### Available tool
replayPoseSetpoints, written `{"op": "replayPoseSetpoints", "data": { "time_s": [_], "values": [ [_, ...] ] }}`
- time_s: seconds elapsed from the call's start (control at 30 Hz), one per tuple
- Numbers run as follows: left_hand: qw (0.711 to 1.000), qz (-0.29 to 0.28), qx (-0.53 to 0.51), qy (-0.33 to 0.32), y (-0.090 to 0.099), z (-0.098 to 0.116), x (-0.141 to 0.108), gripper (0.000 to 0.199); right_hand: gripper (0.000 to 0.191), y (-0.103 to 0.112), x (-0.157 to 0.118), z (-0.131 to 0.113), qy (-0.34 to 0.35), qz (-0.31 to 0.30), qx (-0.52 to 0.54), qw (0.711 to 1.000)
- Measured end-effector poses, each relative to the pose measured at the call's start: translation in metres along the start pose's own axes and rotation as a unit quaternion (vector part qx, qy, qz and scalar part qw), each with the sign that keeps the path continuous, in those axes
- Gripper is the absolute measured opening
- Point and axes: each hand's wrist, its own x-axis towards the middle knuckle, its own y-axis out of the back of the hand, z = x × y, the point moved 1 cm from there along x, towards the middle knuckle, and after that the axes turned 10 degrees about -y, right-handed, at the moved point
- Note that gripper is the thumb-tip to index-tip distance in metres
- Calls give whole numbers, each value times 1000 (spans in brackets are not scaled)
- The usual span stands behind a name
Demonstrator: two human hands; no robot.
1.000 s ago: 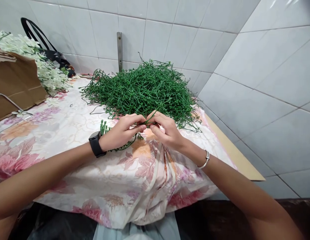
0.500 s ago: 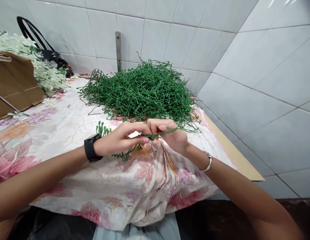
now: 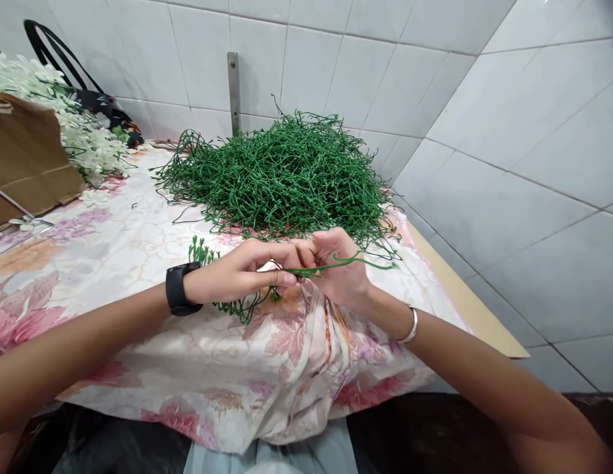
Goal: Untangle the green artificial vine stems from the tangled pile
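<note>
My left hand, with a black watch at the wrist, pinches a green artificial flower stem between thumb and fingers. The stem's thin end runs rightward across my right palm. My right hand meets the left fingertips, its fingers curled at the stem and its thumb raised; the exact grip is partly hidden. Below and behind my left hand lies a row of green stems with budded tips. A large tangled heap of green stems rests just beyond both hands.
A floral cloth covers the table. To the left stand a brown cardboard box and white artificial flowers, with a dark bag behind. Tiled walls close off the back and right. A tan board edge shows at right.
My right hand has opened slightly, its thumb lifting away from the fingers. More of the stem's end now extends to the right. My left hand keeps nearly the same place.
</note>
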Motion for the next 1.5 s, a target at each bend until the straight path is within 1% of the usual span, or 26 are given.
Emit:
{"op": "replayPoseSetpoints", "data": {
  "time_s": [0.2,0.33,0.47,0.63,0.8,0.93,1.1,1.2,1.27,1.33,1.4,1.5],
  "values": [
    [1000,-1,-28,8,-1,-2,1,13,38,-2,0,2,-35,47,76,995],
    [998,4,-58,28,-5,-5,1,14,42,-2,2,5,-61,81,82,992],
    [995,12,-88,37,-7,-7,1,14,46,-2,4,6,-52,118,85,988],
    [993,24,-110,40,-6,-7,2,12,49,-3,4,6,-56,98,106,988],
    [991,31,-119,50,-7,-5,3,12,48,-3,5,8,-67,101,127,984],
    [991,36,-117,52,-7,-7,3,13,47,-3,5,9,-71,100,144,982],
    [994,28,-99,48,-4,-8,2,14,47,-4,6,13,-70,93,161,980],
    [995,29,-89,44,-4,-2,-1,13,50,0,4,7,-36,86,173,981],
    [995,18,-92,40,-6,2,-3,15,52,5,0,-6,19,80,172,982],
    [994,20,-100,45,-7,4,-5,16,54,11,-5,-22,85,89,147,981],
    [992,49,-107,51,-7,2,-6,15,54,16,-10,-36,140,110,102,979],
    [986,111,-112,53,-4,-6,-5,11,53,22,-13,-45,187,156,16,970]
  ]
}}
